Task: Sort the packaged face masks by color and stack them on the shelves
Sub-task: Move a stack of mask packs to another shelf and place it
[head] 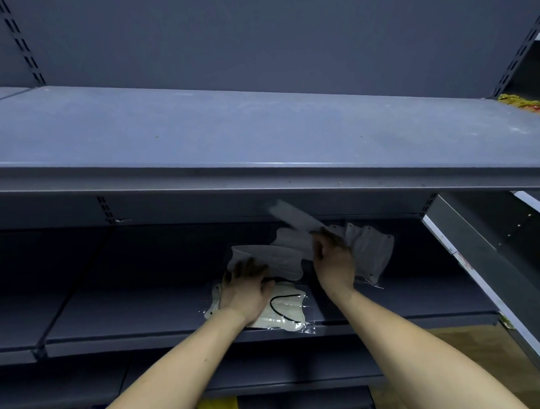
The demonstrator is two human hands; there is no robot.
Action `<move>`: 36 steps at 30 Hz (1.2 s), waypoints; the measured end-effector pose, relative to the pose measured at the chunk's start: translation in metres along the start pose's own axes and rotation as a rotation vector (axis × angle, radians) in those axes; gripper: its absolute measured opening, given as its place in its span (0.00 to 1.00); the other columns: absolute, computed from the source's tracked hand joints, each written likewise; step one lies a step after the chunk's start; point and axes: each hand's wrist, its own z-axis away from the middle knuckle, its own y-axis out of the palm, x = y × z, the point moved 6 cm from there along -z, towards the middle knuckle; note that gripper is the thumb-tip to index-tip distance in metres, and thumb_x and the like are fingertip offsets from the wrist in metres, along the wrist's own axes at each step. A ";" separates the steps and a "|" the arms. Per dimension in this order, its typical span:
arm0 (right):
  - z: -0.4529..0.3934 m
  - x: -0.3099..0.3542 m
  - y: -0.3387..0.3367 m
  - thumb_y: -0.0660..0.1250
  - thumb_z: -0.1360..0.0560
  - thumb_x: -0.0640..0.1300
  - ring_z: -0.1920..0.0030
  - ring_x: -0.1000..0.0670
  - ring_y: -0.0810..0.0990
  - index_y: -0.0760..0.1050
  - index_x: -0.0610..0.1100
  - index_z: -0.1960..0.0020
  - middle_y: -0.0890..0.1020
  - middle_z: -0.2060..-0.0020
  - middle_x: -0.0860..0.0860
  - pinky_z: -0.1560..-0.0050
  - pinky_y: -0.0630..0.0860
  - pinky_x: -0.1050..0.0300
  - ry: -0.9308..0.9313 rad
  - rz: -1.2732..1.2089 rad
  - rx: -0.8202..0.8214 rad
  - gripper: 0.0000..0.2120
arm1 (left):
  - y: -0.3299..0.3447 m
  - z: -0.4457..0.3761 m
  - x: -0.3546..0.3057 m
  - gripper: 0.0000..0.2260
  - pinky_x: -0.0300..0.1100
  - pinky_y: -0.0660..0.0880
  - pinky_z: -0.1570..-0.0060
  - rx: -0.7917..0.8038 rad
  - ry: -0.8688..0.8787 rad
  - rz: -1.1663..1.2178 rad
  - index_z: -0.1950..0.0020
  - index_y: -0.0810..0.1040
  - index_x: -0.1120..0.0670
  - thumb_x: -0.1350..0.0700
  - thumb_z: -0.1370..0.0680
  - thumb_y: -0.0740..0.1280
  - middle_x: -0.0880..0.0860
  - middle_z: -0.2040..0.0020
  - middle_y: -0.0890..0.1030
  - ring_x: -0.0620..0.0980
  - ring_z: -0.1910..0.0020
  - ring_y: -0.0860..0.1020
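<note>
Middle shelf (138, 313): holds all the packaged masks I am handling.
Left hand (245, 286): my fingers spread flat, pressing a white mask (273, 260); under my palm lies a cream mask with black loops (284, 311).
Right hand (333, 260): my fingers pinch a blurred white mask (293, 217), lifted above the shelf.
White pile (371, 246): just right of my right hand.
Upper shelf (229, 129): above both hands.

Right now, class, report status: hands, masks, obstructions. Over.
Left hand flat on the cream mask pack. Right hand pinching a white mask pack, lifted. Upper shelf overhangs; nothing else blocking.
</note>
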 end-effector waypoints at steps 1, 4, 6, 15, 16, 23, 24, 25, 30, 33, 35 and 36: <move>0.003 0.011 0.007 0.69 0.25 0.41 0.42 0.44 0.81 0.84 0.48 0.45 0.84 0.42 0.47 0.41 0.78 0.49 -0.108 -0.009 0.067 0.10 | -0.003 0.001 0.004 0.28 0.57 0.58 0.26 -0.074 -0.029 0.060 0.19 0.52 0.44 0.42 0.18 0.56 0.54 0.19 0.45 0.59 0.21 0.47; 0.029 0.037 0.034 0.62 0.23 0.50 0.37 0.44 0.79 0.83 0.49 0.44 0.83 0.40 0.49 0.36 0.74 0.49 -0.353 0.034 0.372 0.14 | -0.010 0.007 0.018 0.43 0.55 0.69 0.32 -0.279 -0.129 0.218 0.20 0.35 0.49 0.45 0.21 0.65 0.57 0.21 0.35 0.60 0.22 0.46; 0.044 0.041 0.045 0.62 0.22 0.50 0.35 0.44 0.76 0.83 0.49 0.42 0.81 0.37 0.49 0.34 0.72 0.50 -0.406 0.026 0.519 0.15 | -0.011 0.006 0.021 0.44 0.54 0.68 0.33 -0.297 -0.120 0.216 0.20 0.34 0.46 0.45 0.22 0.66 0.55 0.22 0.30 0.61 0.22 0.46; 0.016 -0.021 0.025 0.59 0.19 0.48 0.21 0.45 0.57 0.61 0.47 0.21 0.60 0.21 0.47 0.24 0.56 0.48 0.097 0.184 0.432 0.26 | 0.003 -0.011 0.023 0.24 0.55 0.54 0.25 -0.036 -0.102 -0.103 0.21 0.58 0.44 0.40 0.17 0.52 0.54 0.19 0.53 0.61 0.22 0.51; 0.017 -0.030 0.027 0.56 0.18 0.50 0.21 0.45 0.55 0.59 0.48 0.21 0.58 0.20 0.47 0.23 0.53 0.48 0.123 0.241 0.492 0.26 | 0.002 -0.010 0.022 0.24 0.56 0.53 0.25 -0.028 -0.112 -0.108 0.21 0.57 0.44 0.40 0.17 0.52 0.54 0.20 0.53 0.61 0.21 0.51; 0.020 -0.040 0.015 0.59 0.18 0.50 0.38 0.44 0.74 0.79 0.49 0.41 0.79 0.40 0.49 0.42 0.68 0.50 0.123 0.377 0.315 0.13 | -0.001 -0.006 0.014 0.24 0.61 0.49 0.25 0.021 -0.164 -0.108 0.20 0.54 0.45 0.44 0.16 0.51 0.55 0.19 0.52 0.61 0.21 0.48; 0.019 -0.041 0.015 0.59 0.18 0.50 0.39 0.43 0.74 0.79 0.49 0.42 0.80 0.41 0.49 0.43 0.69 0.50 0.129 0.387 0.300 0.12 | -0.002 -0.005 0.015 0.24 0.61 0.49 0.24 0.018 -0.166 -0.097 0.20 0.54 0.44 0.44 0.16 0.51 0.54 0.19 0.52 0.60 0.21 0.48; 0.019 -0.042 0.015 0.60 0.19 0.50 0.40 0.43 0.74 0.79 0.49 0.42 0.80 0.41 0.49 0.43 0.69 0.50 0.134 0.395 0.293 0.12 | -0.002 -0.004 0.015 0.24 0.61 0.49 0.24 0.016 -0.167 -0.090 0.20 0.54 0.44 0.44 0.16 0.51 0.54 0.19 0.52 0.60 0.21 0.47; 0.008 -0.048 0.000 0.59 0.18 0.46 0.42 0.40 0.75 0.79 0.43 0.45 0.80 0.44 0.44 0.43 0.69 0.47 0.274 0.301 0.107 0.11 | -0.004 -0.002 0.015 0.24 0.62 0.47 0.24 0.017 -0.167 -0.070 0.20 0.54 0.43 0.43 0.16 0.51 0.54 0.19 0.50 0.60 0.21 0.46; 0.003 -0.049 -0.016 0.63 0.20 0.42 0.46 0.37 0.76 0.79 0.42 0.48 0.81 0.46 0.42 0.45 0.70 0.45 0.334 0.218 -0.062 0.08 | -0.003 -0.001 0.014 0.24 0.62 0.46 0.25 0.025 -0.173 -0.091 0.20 0.53 0.44 0.43 0.16 0.50 0.56 0.19 0.49 0.61 0.21 0.46; 0.005 -0.044 -0.022 0.65 0.22 0.39 0.50 0.37 0.77 0.79 0.42 0.51 0.81 0.50 0.43 0.47 0.70 0.44 0.273 0.164 -0.128 0.04 | -0.003 0.001 0.012 0.25 0.62 0.46 0.25 0.011 -0.175 -0.097 0.19 0.51 0.45 0.43 0.16 0.50 0.57 0.19 0.48 0.61 0.21 0.45; 0.008 -0.040 -0.024 0.67 0.23 0.38 0.52 0.37 0.78 0.79 0.42 0.52 0.81 0.52 0.43 0.48 0.71 0.45 0.219 0.152 -0.145 0.03 | -0.004 0.002 0.010 0.26 0.61 0.46 0.24 -0.008 -0.168 -0.093 0.19 0.50 0.45 0.43 0.16 0.50 0.58 0.19 0.47 0.62 0.21 0.45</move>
